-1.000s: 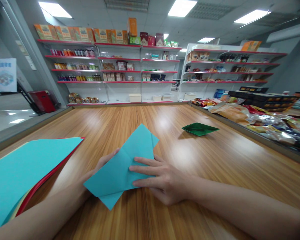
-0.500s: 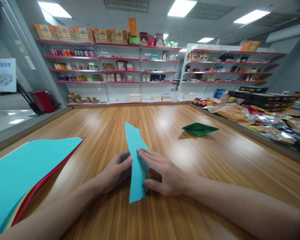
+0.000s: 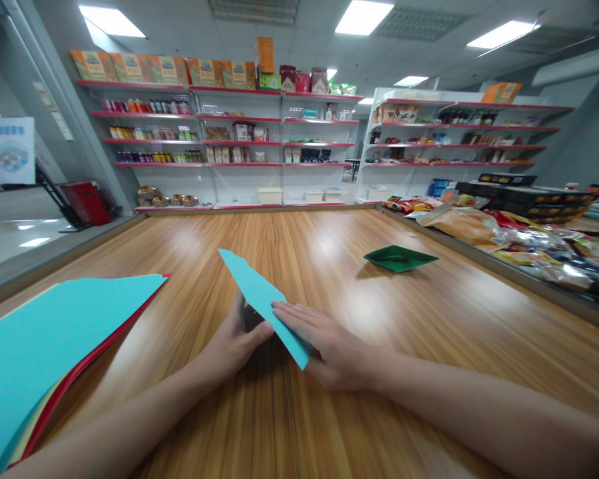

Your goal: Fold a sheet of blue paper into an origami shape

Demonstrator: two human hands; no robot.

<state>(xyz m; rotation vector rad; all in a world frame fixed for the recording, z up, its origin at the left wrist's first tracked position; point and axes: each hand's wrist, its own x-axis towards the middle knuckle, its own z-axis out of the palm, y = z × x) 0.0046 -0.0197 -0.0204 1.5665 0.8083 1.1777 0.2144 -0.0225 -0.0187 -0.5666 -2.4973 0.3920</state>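
A folded sheet of light blue paper (image 3: pixel 259 289) is held up between my two hands, its long shape slanting from far left to near right. My left hand (image 3: pixel 242 339) grips it from the left, thumb at the near edge and the other fingers partly hidden behind the paper. On the right side, my right hand (image 3: pixel 324 339) has its fingers laid together against the paper; its thumb is hidden. Farther off to the right, a green folded paper boat (image 3: pixel 400 257) rests on the wooden table (image 3: pixel 359 412).
At the left lies a stack of coloured paper sheets (image 3: pixel 74 332), blue on top with cream and red beneath. Snack packets (image 3: pixel 509 233) and black boxes (image 3: pixel 524 196) are heaped beyond the table's right edge. Stocked shelves (image 3: pixel 239 140) stand behind the table.
The blue paper has turned, its far end swinging left and its near end right, and now looks narrower. My right thumb has gone out of sight. The green boat stays put.
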